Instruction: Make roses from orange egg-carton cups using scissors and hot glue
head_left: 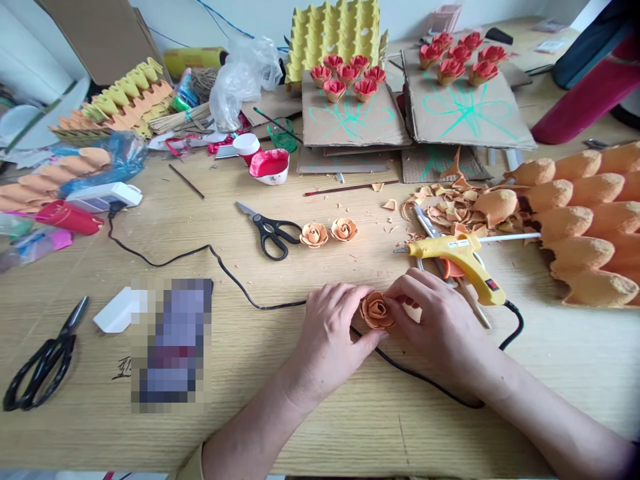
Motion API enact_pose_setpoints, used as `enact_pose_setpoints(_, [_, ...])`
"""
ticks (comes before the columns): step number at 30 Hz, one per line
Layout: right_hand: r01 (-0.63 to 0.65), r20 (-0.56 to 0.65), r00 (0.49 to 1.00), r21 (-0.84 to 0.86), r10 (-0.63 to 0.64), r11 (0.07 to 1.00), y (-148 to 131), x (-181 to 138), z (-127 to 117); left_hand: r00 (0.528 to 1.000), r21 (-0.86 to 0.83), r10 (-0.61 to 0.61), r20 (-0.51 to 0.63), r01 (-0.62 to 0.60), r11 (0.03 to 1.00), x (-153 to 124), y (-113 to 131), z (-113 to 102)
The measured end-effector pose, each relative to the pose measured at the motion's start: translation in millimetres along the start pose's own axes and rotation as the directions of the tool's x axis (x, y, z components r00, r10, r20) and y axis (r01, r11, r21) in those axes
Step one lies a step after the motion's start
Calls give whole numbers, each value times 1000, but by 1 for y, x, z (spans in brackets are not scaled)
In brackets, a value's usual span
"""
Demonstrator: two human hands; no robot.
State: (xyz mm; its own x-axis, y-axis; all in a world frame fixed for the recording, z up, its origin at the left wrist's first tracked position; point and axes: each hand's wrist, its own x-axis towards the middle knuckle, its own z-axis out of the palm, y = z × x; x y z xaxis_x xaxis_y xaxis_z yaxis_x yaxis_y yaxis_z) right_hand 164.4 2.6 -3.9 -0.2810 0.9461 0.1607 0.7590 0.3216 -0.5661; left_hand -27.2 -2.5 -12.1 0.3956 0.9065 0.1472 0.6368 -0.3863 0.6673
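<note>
Low over the front of the table, an orange paper rose (pixel 377 311) sits between my two hands. My left hand (pixel 333 333) is closed round its left side, fingertips at the back and thumb below. Thumb and fingers of my right hand (pixel 430 327) pinch the petals on the right edge. Behind my hands lie two finished-looking orange roses (pixel 329 233) beside black-handled scissors (pixel 270 230). A yellow glue gun (pixel 457 257) with a white glue stick rests just beyond my right hand. Its black cord (pixel 415 380) passes under my hands.
An orange egg tray (pixel 585 227) and torn scraps (pixel 460 207) lie on the right. Cardboard pieces (pixel 355 127) at the back carry several red roses. A dish of red paint (pixel 270 165) stands mid-table. Larger scissors (pixel 45 367) and a blurred-out flat object (pixel 175 340) lie left.
</note>
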Motion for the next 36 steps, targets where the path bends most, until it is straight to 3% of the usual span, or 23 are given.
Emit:
enact_pose_setpoints(5, [-146, 70, 989, 345, 129, 927, 5, 3, -10, 998, -142, 32, -61, -40, 989, -2, 3, -5])
enact_pose_setpoints(10, [-344, 324, 933, 679, 155, 649, 5, 8, -16, 997, -440, -56, -54, 27, 898, -4, 8, -9])
enact_pose_setpoints(14, [-394, 363, 917, 756, 166, 523, 3, 8, -16, 994, -650, -104, 40, 105, 752, -5, 7, -5])
enact_pose_setpoints(18, [-385, 351, 921, 760, 167, 524, 4, 6, -13, 988, -687, -118, 103, 157, 709, -6, 3, -2])
enact_pose_setpoints(27, [-378, 348, 925, 798, 153, 469, 5, 4, -10, 990, -651, -121, 73, 139, 747, -3, 3, -3])
enact_pose_setpoints(33, [-294, 236, 956, 742, 176, 602, 4, 5, -11, 986, -699, -130, 104, 165, 696, -3, 5, -3])
enact_pose_setpoints(36, [-299, 239, 954, 740, 179, 603, 2, 6, -11, 985, -702, -107, 137, 173, 691, -4, 6, -1])
